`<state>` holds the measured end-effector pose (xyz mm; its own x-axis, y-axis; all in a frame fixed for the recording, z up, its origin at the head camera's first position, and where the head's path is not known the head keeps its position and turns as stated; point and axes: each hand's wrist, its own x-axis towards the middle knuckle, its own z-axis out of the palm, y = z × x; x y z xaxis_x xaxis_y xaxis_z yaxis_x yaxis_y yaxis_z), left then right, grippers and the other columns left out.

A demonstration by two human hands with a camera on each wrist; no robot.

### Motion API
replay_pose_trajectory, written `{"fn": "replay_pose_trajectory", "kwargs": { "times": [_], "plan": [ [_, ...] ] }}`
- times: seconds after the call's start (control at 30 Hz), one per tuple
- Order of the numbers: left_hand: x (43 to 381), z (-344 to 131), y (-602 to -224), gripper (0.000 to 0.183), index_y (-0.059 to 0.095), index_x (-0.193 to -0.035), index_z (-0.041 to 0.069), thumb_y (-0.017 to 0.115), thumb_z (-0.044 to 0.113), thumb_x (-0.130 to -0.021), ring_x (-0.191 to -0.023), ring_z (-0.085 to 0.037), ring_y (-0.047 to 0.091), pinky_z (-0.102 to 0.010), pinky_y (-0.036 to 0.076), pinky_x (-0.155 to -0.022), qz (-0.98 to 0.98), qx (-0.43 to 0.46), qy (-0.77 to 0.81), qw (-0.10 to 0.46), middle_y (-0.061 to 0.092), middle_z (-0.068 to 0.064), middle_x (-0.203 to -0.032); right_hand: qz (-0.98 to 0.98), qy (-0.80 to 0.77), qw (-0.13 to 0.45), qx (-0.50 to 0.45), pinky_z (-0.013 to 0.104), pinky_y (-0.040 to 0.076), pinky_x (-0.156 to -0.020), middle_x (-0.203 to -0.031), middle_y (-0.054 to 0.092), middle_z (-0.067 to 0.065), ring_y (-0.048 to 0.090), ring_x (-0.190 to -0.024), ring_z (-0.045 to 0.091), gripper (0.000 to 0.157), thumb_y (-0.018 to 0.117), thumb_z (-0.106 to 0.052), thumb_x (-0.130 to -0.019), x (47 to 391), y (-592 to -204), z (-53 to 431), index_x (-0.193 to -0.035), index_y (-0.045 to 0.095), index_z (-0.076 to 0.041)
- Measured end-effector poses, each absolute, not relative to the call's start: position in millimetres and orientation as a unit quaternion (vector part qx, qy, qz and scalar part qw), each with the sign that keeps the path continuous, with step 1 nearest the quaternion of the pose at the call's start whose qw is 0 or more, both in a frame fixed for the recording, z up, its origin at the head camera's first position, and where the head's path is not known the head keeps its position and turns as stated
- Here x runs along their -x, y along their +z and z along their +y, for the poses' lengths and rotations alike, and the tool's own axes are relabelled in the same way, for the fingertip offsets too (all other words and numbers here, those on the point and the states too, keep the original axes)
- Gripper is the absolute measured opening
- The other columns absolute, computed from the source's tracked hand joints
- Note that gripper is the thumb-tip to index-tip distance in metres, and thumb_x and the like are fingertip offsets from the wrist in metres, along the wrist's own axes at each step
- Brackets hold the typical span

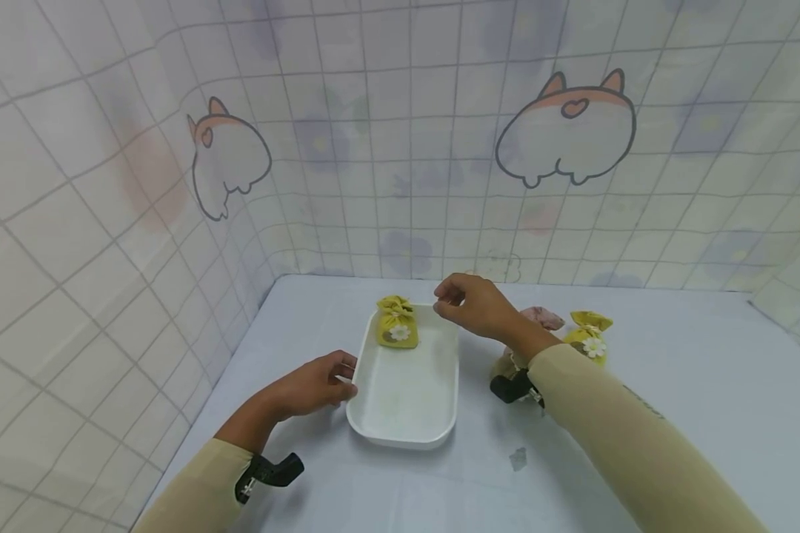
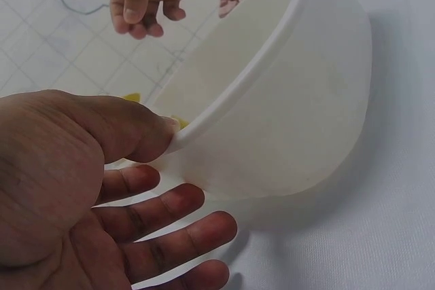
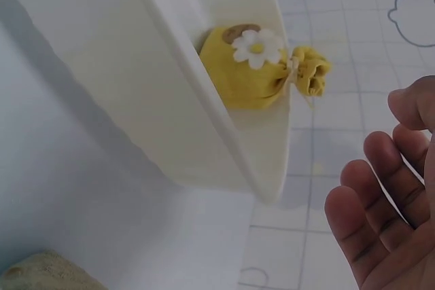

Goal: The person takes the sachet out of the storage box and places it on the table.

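A white tray lies on the table in front of me. In its far left corner sits a small yellow drawstring pouch with a white flower, its tied neck at the tray's far rim. My left hand is at the tray's left side; the left wrist view shows its thumb at the rim and relaxed, spread fingers beside the outer wall. Over the far right corner hovers my right hand, fingers loosely bent with nothing between them. In the right wrist view that hand is apart from the pouch.
Right of the tray, partly behind my right forearm, are another yellow pouch, a pink one and a beige one. A grey patch marks the white tabletop. Checked cloth walls the back and left.
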<state>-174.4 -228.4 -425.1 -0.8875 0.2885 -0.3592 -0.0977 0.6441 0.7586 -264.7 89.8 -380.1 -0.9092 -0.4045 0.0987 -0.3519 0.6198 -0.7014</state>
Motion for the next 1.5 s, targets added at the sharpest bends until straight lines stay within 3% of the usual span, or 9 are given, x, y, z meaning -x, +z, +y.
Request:
{"fn": "replay_pose_trajectory", "kwargs": {
  "times": [1.5],
  "plan": [
    [176.3,-228.8,-425.0,0.041,0.057,-0.133,0.012,0.073,0.018,-0.095,-0.11,-0.02,0.064,-0.04,0.056,-0.088,0.875,-0.05,0.42,0.234,0.064,-0.003,-0.128,0.897,-0.398,0.06,0.183,0.038,0.054,-0.089,-0.106,0.068,0.0,0.064,-0.101,0.019,0.028,0.072,-0.03,-0.096,284.3,-405.6,45.4,-0.117,0.068,-0.011]
  ]
}}
